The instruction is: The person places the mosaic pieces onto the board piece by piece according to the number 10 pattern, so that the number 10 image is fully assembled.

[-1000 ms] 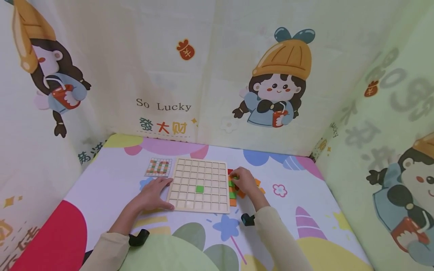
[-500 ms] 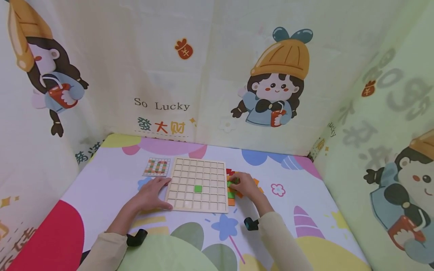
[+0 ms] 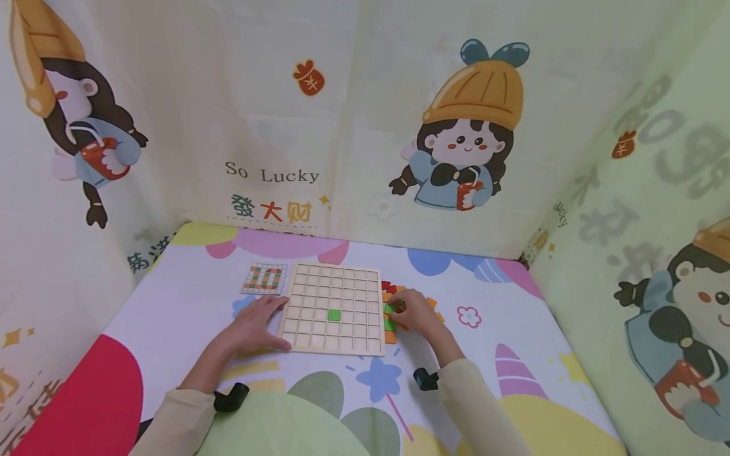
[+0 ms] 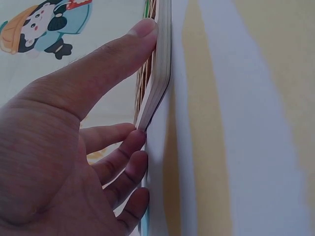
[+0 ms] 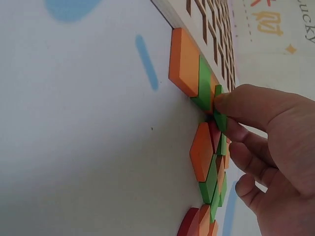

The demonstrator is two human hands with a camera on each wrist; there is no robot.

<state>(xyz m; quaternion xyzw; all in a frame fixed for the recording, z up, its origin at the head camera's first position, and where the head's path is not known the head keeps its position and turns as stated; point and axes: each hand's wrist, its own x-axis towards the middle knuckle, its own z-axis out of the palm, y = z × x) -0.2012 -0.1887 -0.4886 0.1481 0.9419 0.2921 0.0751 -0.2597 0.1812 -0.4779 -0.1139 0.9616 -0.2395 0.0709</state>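
Note:
A wooden grid board [image 3: 314, 292] lies flat, with one green square tile [image 3: 334, 315] in a cell. At its left side, my left hand [image 3: 256, 326] is spread around the near corner; in the left wrist view the straight thumb rests on the rim and the fingertips touch the edge. My right hand [image 3: 419, 311] is over the loose tiles right of the board. Its thumb and index finger pinch a green tile [image 5: 220, 109], tilted on edge in the right wrist view. Beneath and beside it lie orange tiles [image 5: 186, 64] and other green tiles [image 5: 204, 83].
A pattern card [image 3: 265, 278] with coloured squares lies left of the board's far corner. Red tiles [image 3: 388, 286] sit by the board's right edge, and several orange tiles [image 3: 433, 304] lie beyond the right hand. A printed cloth [image 3: 319, 399] covers the table, with patterned curtains [image 3: 353, 126] around it.
My right hand has shifted slightly right and toward me over the tiles, baring more of the red ones. The left hand stays at the board's corner.

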